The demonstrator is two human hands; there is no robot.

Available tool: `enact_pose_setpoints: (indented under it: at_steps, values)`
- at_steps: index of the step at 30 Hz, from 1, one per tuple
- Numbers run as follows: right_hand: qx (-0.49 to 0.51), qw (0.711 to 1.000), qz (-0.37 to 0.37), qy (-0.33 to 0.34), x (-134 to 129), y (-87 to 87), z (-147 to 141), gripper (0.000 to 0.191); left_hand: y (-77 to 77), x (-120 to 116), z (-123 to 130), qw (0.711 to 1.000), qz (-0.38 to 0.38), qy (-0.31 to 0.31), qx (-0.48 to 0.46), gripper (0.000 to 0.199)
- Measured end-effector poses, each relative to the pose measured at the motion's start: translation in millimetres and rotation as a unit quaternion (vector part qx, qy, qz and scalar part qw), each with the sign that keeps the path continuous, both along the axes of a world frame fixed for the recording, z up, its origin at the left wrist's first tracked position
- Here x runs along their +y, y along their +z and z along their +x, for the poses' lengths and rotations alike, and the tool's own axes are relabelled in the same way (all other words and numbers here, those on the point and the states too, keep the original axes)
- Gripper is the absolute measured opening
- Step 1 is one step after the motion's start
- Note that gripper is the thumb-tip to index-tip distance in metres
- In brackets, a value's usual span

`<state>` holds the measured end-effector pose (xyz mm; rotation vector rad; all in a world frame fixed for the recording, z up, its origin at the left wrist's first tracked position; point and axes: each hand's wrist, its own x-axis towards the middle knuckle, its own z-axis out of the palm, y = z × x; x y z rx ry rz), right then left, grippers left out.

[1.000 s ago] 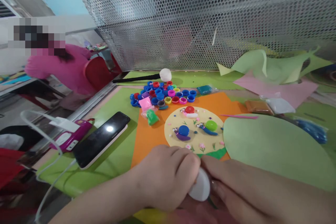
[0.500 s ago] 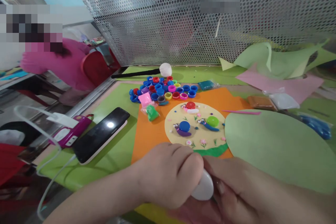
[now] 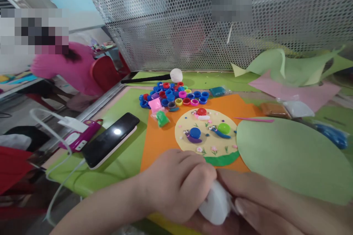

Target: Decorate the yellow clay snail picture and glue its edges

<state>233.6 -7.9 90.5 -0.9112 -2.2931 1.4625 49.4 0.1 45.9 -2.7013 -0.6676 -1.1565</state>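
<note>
My left hand (image 3: 179, 185) is closed around a white lump of modelling clay (image 3: 216, 205), which bulges out below the thumb side. What looks like clear plastic film shows at the lump's right edge. My right hand (image 3: 259, 198) presses against that edge, thumb and fingers pinched on the film. Just beyond both hands lies a round cream card (image 3: 190, 119) with snails made of clay and bottle caps, small flowers and a green strip (image 3: 223, 160) along its bottom. Under the card is orange paper (image 3: 157, 147). The undersides of both hands are hidden.
Many coloured bottle caps (image 3: 170, 95) are piled behind the card, near pink (image 3: 155, 105) and green (image 3: 162, 118) clay packets. A phone (image 3: 111, 139) and a purple power strip (image 3: 89, 128) lie left. Light green paper (image 3: 286, 154) covers the right. A person in pink (image 3: 74, 66) is at far left.
More of the white lump shows below my left hand, and film is visible at its right edge. My right hand has shifted slightly down and right. The view has shifted slightly.
</note>
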Motion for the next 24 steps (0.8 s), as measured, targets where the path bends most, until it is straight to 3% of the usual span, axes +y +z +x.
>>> enact_pose_setpoints:
  at_steps: [5, 10, 15, 19, 24]
  values:
    - [-0.024, 0.999, -0.001, 0.04, 12, -20.9, 6, 0.017, 4.7, 4, -4, 0.992, -0.05, 0.025, 0.116, 0.04]
    - [-0.044, 0.997, 0.014, 0.058, 21, -34.8, 2, 0.016, 3.1, 5, -7, 0.979, -0.011, 0.044, 0.2, 0.029]
    - [-0.037, 0.998, 0.035, 0.044, 20, -36.4, -9, 0.012, -1.5, 3, -6, 0.978, 0.02, 0.053, 0.199, 0.029]
    - [-0.024, 0.999, 0.035, 0.022, 14, -36.2, -14, 0.017, -0.9, 0, -4, 0.989, 0.03, 0.05, 0.134, 0.033]
    - [-0.039, 0.997, 0.061, -0.003, 8, -30.9, -4, 0.011, 0.8, 3, -1, 0.993, -0.035, 0.023, 0.111, 0.043]
